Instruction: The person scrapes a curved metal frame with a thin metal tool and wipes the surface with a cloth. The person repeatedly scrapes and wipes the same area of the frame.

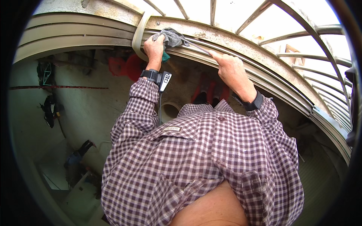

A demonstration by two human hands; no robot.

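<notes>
My left hand (154,50) grips a bunched grey cloth (173,37) over the metal tracks of a sliding window (230,60). A scrap of green cloth (165,57) hangs just below it. My right hand (232,70) holds a thin rod-like tool (199,47), its index finger stretched along the shaft. The tool's far end meets the grey cloth, and its tip is hidden there. Its handle is covered by my right palm. A pale flexible hose (137,38) loops over the sill, right beside my left hand.
Beyond the worn sill (195,29) stand curved metal window bars (213,12). Below the tracks are red plastic items (133,67) and a round, open-topped container or pipe (169,109). A cabled device (165,80) is strapped at my left wrist.
</notes>
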